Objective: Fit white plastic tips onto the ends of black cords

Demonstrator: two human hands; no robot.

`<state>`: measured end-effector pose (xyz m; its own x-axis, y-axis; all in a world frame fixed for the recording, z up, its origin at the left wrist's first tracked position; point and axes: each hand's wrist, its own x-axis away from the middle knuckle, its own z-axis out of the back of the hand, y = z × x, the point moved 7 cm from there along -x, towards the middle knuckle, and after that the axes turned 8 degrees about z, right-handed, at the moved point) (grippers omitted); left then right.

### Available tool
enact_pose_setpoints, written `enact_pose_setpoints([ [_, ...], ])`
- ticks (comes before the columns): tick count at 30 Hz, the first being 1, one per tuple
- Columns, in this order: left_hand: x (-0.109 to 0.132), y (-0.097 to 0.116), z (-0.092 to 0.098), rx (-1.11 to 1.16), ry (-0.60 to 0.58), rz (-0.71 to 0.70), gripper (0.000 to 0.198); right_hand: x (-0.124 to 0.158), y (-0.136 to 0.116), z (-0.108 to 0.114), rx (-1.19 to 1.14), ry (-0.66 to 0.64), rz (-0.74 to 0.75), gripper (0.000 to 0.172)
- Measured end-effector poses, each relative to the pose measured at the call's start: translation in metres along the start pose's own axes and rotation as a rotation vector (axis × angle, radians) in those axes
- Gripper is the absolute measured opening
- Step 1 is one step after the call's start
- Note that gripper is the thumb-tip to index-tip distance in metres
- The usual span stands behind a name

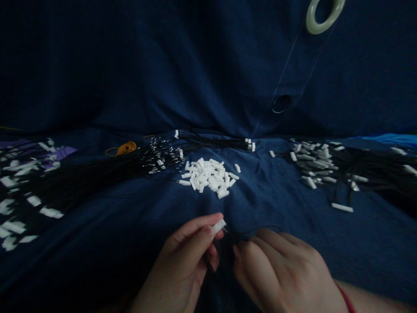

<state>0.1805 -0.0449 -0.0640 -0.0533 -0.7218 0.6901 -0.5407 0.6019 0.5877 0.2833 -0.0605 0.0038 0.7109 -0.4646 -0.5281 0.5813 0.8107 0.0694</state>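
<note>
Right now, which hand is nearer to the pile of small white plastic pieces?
Left. The left hand is just below the white plastic pile; the right hand is farther, lower right.

On my feed: a pale green ring [324,17] hanging up top, a small orange thing [126,148] off left, and dark blue cloth [276,217] under everything.

Head-worn view — downward, forward, close.
</note>
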Motion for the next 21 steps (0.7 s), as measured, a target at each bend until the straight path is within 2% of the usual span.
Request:
enact_pose_setpoints([
  [15,0.0021,-0.0004,0.0000,-0.028,0.024,-0.015,0.013,-0.0012,-0.0047,0.0003,-0.004,-0.018,0.030,0.027],
  [21,0.0002,-0.0003,0.0003,-0.079,0.014,0.013,0.011,0.0001,-0.0031,-0.0033,-0.021,-0.046,-0.002,0.027],
])
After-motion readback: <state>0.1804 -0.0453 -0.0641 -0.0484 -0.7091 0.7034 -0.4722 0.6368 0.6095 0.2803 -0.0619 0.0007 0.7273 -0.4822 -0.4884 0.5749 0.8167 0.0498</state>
